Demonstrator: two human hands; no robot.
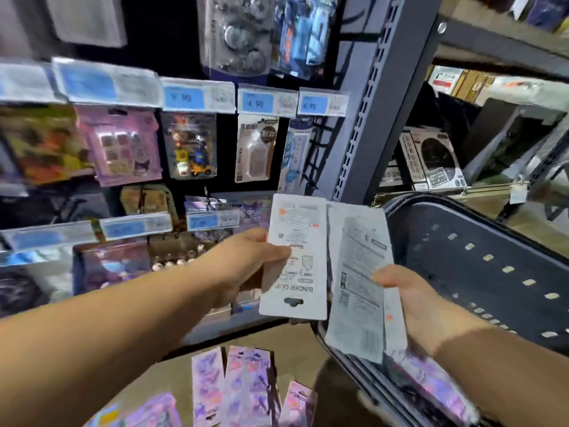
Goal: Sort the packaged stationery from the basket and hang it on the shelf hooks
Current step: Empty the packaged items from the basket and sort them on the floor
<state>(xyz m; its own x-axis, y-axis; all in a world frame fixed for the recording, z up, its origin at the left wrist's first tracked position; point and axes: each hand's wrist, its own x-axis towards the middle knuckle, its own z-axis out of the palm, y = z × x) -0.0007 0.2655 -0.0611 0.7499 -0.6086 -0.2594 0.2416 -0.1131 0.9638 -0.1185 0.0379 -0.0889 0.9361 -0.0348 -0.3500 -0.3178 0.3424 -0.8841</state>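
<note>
Between left hand [246, 260] thumb and fingers sits the binder clip pack [295, 257].

— What carries the goods here?
— A dark shelf panel [184, 41] with hooks; carded packs hang in rows, behind blue price tags [255, 103].
— And lower down?
— A brown cardboard surface [286, 343] with purple sticker packs [246, 386] lying flat on it, side by side.
— Any basket?
— A dark perforated basket [480, 266], tilted, beside it.

Basket [480, 260] right of the hanging packets [197, 146], loose packets [234, 392] below.
</note>
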